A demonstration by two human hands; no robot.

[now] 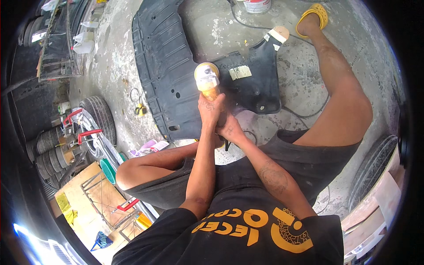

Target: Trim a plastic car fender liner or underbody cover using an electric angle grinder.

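Both of my hands hold an angle grinder (208, 81) with a yellow body and a round disc at its head. My left hand (211, 107) grips the body just behind the head. Nearer to me, my right hand (230, 128) is closed around the rear of the tool. The disc lies over a large black plastic car undertray (165, 66) on the concrete floor; whether it touches is hard to tell. A pale patch (240, 72) sits on the panel's right part, and a tan rounded piece (279, 33) with tape strips is at its upper right tip.
A black cable (251, 26) runs over the floor by a white bucket (256, 6). My foot in a yellow clog (319, 18) rests at upper right. Tyres (99, 114), red-handled clamps (89, 133) and a plywood board (89, 188) lie to the left. Another tyre (371, 172) is at right.
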